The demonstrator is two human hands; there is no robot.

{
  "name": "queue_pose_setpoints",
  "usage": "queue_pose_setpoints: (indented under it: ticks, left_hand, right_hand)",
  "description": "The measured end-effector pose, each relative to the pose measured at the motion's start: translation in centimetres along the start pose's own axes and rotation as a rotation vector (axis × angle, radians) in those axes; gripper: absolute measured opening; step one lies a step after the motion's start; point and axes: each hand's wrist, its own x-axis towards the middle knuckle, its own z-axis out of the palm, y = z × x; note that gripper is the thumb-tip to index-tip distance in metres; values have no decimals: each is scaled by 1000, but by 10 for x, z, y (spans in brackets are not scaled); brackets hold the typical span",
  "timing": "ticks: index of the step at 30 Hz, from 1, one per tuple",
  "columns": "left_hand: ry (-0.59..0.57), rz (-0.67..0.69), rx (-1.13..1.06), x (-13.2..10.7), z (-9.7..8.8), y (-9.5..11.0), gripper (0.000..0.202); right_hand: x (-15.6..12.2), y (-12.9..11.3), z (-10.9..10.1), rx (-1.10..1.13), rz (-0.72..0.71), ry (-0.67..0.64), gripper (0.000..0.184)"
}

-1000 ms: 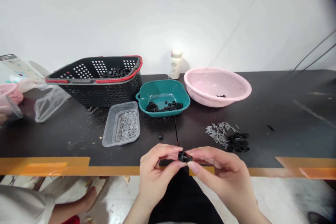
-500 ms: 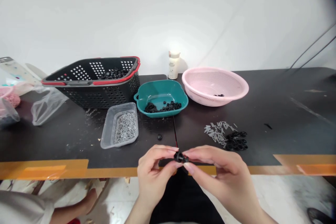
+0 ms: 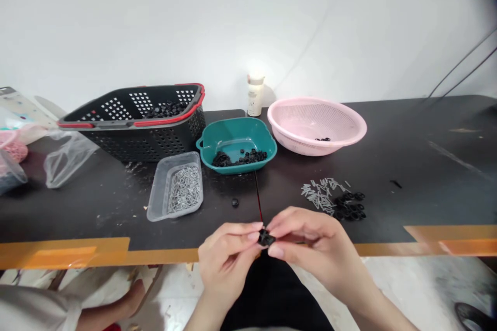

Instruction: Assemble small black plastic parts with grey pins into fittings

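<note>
My left hand (image 3: 225,256) and my right hand (image 3: 314,248) meet at the near edge of the black table (image 3: 407,165). Both pinch one small black plastic part (image 3: 266,238) between thumb and fingertips. To the right lies a loose pile of short metal pins (image 3: 320,192) beside a cluster of black rings (image 3: 350,206). One single black piece (image 3: 235,202) rests on the table just beyond my hands.
A clear tray of metal pins (image 3: 174,190), a teal bowl with black parts (image 3: 236,149), a pink colander (image 3: 316,125), a black basket with red trim (image 3: 134,119) and a white bottle (image 3: 254,94) stand behind. Plastic bags (image 3: 64,152) lie left. Another person's arm (image 3: 104,305) shows bottom left.
Both hands have drifted slightly left and down toward me, still pinching the black part; the fingers have closed tighter around it.
</note>
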Motion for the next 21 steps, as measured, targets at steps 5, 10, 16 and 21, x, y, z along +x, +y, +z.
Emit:
queue_pose_setpoints:
  ticks: [5,10,16,21]
  left_hand:
    - [-10,115,7,6,1,0,9]
    - [3,2,-38,5,3,-2,18]
    - [-9,-126,-139,5,7,-3,12]
    - [76,-337,-299,3,14,0,12]
  right_hand:
    - [14,5,-9,186,297,-147,29]
    - [9,7,-6,170,197,-78,20]
    - [-2,-1,-1,-188,-216,77,15]
    - [-10,-7,-2,-268,-291,165,22]
